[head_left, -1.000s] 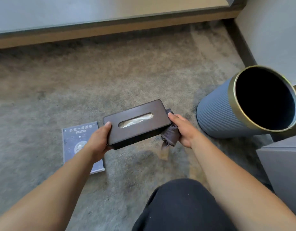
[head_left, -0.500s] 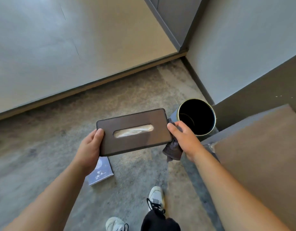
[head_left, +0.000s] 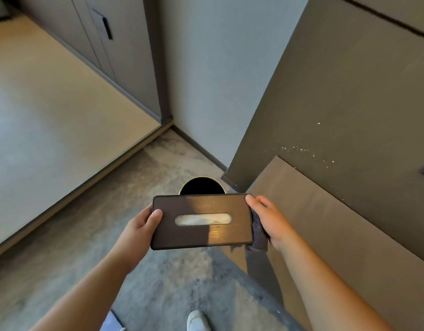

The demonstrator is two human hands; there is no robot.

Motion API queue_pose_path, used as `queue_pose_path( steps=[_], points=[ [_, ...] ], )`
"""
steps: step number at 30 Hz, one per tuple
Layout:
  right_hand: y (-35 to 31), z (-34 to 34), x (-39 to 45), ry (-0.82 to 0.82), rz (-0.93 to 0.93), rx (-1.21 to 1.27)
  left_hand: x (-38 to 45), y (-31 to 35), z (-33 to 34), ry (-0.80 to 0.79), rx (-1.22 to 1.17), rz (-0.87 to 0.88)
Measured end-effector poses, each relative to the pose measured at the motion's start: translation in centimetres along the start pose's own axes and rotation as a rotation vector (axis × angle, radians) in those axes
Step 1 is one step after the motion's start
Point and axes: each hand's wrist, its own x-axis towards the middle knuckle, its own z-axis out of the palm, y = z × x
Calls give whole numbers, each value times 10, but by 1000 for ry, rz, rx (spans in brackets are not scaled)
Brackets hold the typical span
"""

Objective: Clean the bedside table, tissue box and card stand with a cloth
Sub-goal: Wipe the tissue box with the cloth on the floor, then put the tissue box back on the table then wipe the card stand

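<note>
at the bottom edge we see a white shoe (head_left: 197, 320) on the grey carpet (head_left: 70, 240). mid-frame, we hold the dark brown tissue box (head_left: 201, 222) level by its two ends: our left hand (head_left: 141, 224) clamps the left end, our right hand (head_left: 269, 220) clamps the right end with a dark cloth (head_left: 258, 236) bunched against it. to the right lies the bedside table (head_left: 325, 211) top. just beyond the box, a round bin (head_left: 201, 185) peeks out.
</note>
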Motion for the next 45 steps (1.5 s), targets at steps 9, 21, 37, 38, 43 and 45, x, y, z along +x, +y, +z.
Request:
queue_pose_path(
  steps=[9, 21, 37, 38, 43, 45],
  points=[
    [75, -156, 16, 419, 218, 252, 136, 51, 194, -256, 389, 39],
    [90, -251, 102, 564, 298, 400, 251, 68, 337, -254, 592, 248],
    [92, -254, 129, 688, 249, 333, 269, 62, 347, -207, 639, 246],
    [91, -254, 129, 697, 246, 324, 269, 61, 347, -203, 636, 253],
    [90, -253, 130, 758, 235, 252, 268, 63, 349, -186, 735, 249],
    [88, -252, 130, 791, 218, 186, 270, 69, 351, -182, 837, 234]
  ],
)
